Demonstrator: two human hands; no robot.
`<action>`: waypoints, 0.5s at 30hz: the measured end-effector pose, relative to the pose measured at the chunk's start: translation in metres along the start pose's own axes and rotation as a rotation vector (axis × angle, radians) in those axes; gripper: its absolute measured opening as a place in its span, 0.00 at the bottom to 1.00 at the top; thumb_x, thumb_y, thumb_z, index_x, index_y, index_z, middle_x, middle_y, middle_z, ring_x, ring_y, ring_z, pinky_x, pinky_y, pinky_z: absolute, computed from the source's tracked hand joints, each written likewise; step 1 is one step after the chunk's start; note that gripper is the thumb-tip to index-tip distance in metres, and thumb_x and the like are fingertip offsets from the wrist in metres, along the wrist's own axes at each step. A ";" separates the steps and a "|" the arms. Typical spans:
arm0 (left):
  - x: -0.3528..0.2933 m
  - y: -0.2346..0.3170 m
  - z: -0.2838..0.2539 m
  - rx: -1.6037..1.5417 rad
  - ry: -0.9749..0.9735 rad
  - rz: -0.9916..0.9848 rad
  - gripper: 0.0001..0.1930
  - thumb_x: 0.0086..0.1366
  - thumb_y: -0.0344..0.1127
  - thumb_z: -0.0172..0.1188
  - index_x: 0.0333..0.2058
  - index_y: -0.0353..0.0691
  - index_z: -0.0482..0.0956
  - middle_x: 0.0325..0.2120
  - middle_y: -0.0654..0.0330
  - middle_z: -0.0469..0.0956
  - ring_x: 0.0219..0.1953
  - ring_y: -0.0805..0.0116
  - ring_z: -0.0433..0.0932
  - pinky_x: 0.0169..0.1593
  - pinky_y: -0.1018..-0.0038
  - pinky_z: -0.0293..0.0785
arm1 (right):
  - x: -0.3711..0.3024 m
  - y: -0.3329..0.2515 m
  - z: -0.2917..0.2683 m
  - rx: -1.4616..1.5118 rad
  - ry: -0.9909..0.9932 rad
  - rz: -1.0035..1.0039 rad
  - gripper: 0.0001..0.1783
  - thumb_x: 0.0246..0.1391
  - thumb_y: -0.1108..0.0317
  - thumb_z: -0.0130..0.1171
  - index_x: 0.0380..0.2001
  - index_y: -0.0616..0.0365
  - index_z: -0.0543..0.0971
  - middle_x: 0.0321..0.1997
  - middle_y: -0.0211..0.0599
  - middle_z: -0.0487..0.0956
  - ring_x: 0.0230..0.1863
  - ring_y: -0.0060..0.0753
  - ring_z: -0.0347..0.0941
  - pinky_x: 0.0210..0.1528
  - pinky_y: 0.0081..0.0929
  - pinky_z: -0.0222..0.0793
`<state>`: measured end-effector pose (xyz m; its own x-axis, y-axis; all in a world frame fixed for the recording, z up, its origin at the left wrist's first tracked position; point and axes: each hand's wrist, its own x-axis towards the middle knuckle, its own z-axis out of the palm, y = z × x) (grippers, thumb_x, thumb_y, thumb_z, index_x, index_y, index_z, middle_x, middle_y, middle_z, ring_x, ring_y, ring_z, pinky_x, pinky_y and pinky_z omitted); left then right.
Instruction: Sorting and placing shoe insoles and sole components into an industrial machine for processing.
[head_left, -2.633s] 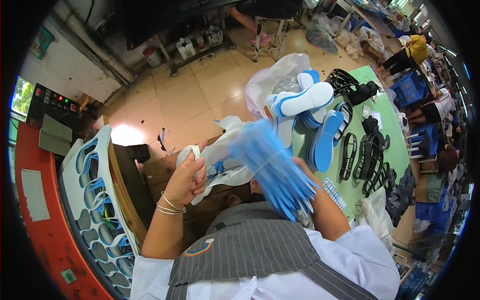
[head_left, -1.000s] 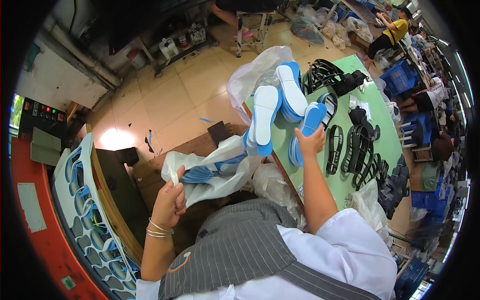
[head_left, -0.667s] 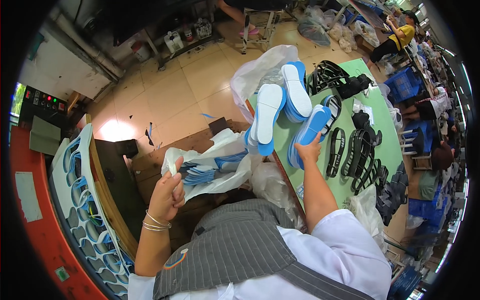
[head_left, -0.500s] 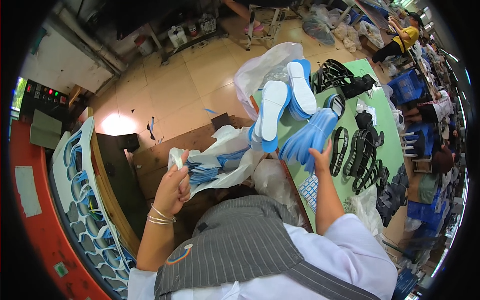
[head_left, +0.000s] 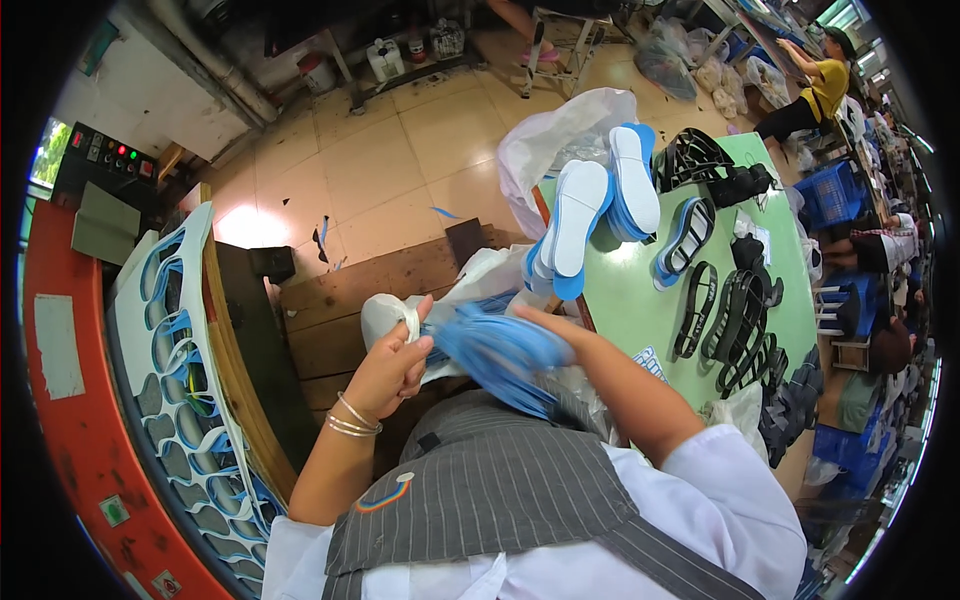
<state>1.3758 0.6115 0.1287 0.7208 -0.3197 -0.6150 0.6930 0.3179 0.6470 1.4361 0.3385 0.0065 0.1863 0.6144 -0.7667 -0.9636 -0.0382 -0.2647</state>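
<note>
My left hand (head_left: 395, 372) is closed on the gathered edge of a white plastic bag (head_left: 376, 318), holding it up in front of my apron. Blue strips lie inside the bag, mostly covered now. A loose bundle of blue strips (head_left: 490, 350), smeared by motion, hangs from my right hand (head_left: 548, 328) over the bag's mouth, close to my left hand. To the right, on the green table (head_left: 610, 290), stand two stacks of white-and-blue shoe soles (head_left: 582, 215). Beside them rests a black-strapped sandal with a blue sole (head_left: 685, 240).
Several black sandals (head_left: 735, 315) and black straps (head_left: 700, 160) cover the table's right side. At left stands a red machine (head_left: 60, 300) with a cut sheet (head_left: 180, 380) hanging beside it. Wooden boards (head_left: 340, 290) lie below the bag. A person in yellow (head_left: 828, 85) is far right.
My right hand has carried the blue strip bundle left, off the table to the bag. The blue-soled sandal now shows fully. My left hand keeps its hold on the bag.
</note>
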 end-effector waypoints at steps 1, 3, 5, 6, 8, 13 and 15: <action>-0.002 0.000 0.004 0.008 -0.021 -0.007 0.32 0.66 0.38 0.51 0.66 0.46 0.48 0.13 0.74 0.53 0.14 0.83 0.48 0.17 0.84 0.46 | 0.038 0.009 -0.002 0.073 0.008 -0.028 0.34 0.53 0.38 0.50 0.52 0.55 0.71 0.46 0.43 0.75 0.41 0.39 0.74 0.46 0.34 0.72; -0.015 -0.002 0.002 0.135 -0.017 0.002 0.31 0.66 0.39 0.49 0.65 0.47 0.49 0.12 0.73 0.56 0.13 0.83 0.50 0.16 0.85 0.49 | 0.063 0.009 0.039 0.171 0.057 -0.167 0.35 0.55 0.43 0.52 0.54 0.61 0.68 0.48 0.42 0.74 0.46 0.36 0.73 0.43 0.36 0.71; -0.024 -0.006 -0.005 0.115 0.020 0.009 0.32 0.65 0.39 0.50 0.65 0.46 0.50 0.12 0.72 0.57 0.13 0.84 0.51 0.16 0.86 0.49 | 0.074 0.002 0.053 0.082 0.052 -0.480 0.35 0.51 0.45 0.58 0.52 0.62 0.69 0.50 0.45 0.71 0.52 0.44 0.67 0.46 0.38 0.70; -0.033 -0.009 -0.011 0.022 0.054 0.037 0.32 0.65 0.37 0.51 0.65 0.45 0.49 0.13 0.73 0.56 0.13 0.84 0.51 0.17 0.86 0.48 | 0.078 -0.004 0.048 -0.102 0.228 -0.660 0.36 0.49 0.46 0.61 0.53 0.64 0.68 0.52 0.47 0.70 0.54 0.46 0.65 0.48 0.41 0.68; -0.045 -0.010 -0.016 -0.088 0.095 0.081 0.33 0.64 0.35 0.52 0.65 0.43 0.49 0.13 0.73 0.56 0.14 0.85 0.51 0.18 0.86 0.48 | 0.085 -0.021 0.010 -0.567 0.818 -0.999 0.42 0.44 0.46 0.65 0.56 0.64 0.65 0.54 0.52 0.68 0.57 0.50 0.62 0.51 0.44 0.64; -0.052 0.000 -0.014 -0.053 0.099 0.149 0.34 0.63 0.39 0.52 0.65 0.43 0.50 0.12 0.71 0.57 0.13 0.83 0.52 0.16 0.86 0.49 | 0.086 -0.075 -0.057 -0.902 1.812 -0.380 0.68 0.29 0.43 0.71 0.67 0.51 0.39 0.58 0.64 0.62 0.62 0.57 0.56 0.58 0.44 0.58; -0.050 0.001 -0.014 -0.035 0.113 0.174 0.34 0.63 0.39 0.52 0.65 0.42 0.50 0.12 0.71 0.57 0.13 0.84 0.52 0.16 0.86 0.49 | 0.077 -0.082 -0.078 -0.732 1.561 -0.411 0.68 0.29 0.46 0.71 0.67 0.51 0.37 0.60 0.64 0.61 0.62 0.58 0.57 0.58 0.43 0.59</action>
<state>1.3401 0.6401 0.1540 0.8249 -0.1554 -0.5435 0.5566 0.3912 0.7329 1.5448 0.3274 -0.0769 0.7841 -0.5611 -0.2653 -0.6183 -0.6688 -0.4127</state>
